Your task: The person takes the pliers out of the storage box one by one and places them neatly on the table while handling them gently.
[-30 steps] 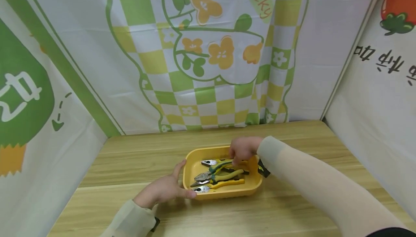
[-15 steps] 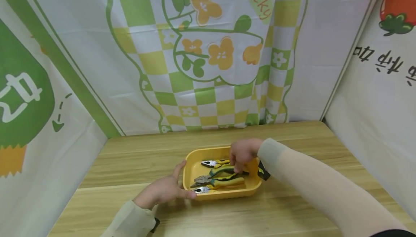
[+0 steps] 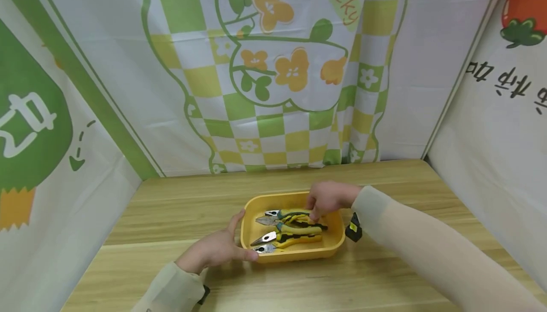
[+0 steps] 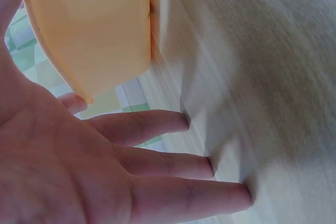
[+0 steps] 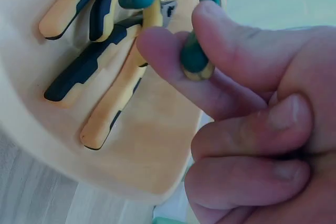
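In the head view a yellow tray [image 3: 336, 251] holds several pliers. My right hand [image 3: 331, 197] reaches in over its right end. Thumb and index finger pinch the green handle [image 5: 195, 59] of one pair of pliers [image 3: 267, 220], seen in the right wrist view; the other fingers are curled in. Long-nose pliers [image 3: 265, 239] and a yellow-handled pair [image 3: 295, 241] lie nearer the front. Another pair [image 3: 271, 213] is partly covered at the back. My left hand [image 3: 218, 250] braces the tray's left end with thumb and index finger spread. Its other fingers stretch straight to the table in the left wrist view.
The wooden table [image 3: 179, 207] surrounds the tray. A printed checkered curtain [image 3: 278, 127] hangs behind it, with printed cloth walls on both sides. A dark wrist device [image 3: 353, 229] sits by the tray's right end.
The green-handled pliers have shifted toward the back of the tray, uncovering the long-nose pliers. My right hand has moved slightly right and back. My left hand stays in place.
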Available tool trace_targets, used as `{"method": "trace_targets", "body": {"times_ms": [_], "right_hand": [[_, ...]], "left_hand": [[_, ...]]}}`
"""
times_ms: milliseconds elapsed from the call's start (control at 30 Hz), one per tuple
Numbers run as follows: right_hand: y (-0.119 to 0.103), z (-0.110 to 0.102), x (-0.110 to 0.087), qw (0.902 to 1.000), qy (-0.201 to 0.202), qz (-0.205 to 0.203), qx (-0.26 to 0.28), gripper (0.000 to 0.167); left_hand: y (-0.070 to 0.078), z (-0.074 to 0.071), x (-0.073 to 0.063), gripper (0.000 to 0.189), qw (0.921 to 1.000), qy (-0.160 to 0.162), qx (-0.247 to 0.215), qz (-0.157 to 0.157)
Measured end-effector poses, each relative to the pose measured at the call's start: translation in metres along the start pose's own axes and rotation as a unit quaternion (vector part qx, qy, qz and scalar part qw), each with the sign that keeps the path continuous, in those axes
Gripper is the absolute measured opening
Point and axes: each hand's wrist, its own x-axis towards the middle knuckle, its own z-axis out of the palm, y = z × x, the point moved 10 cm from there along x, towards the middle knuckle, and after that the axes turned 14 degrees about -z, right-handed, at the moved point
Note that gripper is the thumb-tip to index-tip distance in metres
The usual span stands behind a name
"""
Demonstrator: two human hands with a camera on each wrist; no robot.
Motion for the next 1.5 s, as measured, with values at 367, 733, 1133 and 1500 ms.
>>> {"method": "trace_targets", "body": {"times_ms": [367, 733, 1133, 1500], "right_hand": [[0.019, -0.009, -0.022, 0.9922, 0.076, 0.077, 0.062, 0.008], [0.021, -0.010, -0.046, 0.9774, 0.142, 0.071, 0.139, 0.010], [0.040, -0.009, -0.074, 0.9488, 0.203, 0.109, 0.217, 0.017], [0.064, -0.006, -0.100, 0.9047, 0.255, 0.151, 0.306, 0.030]], "left_hand": [[0.000, -0.001, 0.001, 0.136, 1.0000, 0.004, -0.004, -0.003], [0.000, -0.001, 0.001, 0.136, 1.0000, 0.003, -0.001, -0.003], [0.004, -0.002, 0.002, 0.136, 0.9998, 0.013, 0.011, -0.003], [0.003, 0.000, 0.000, 0.136, 0.9999, 0.009, 0.008, -0.001]]}}
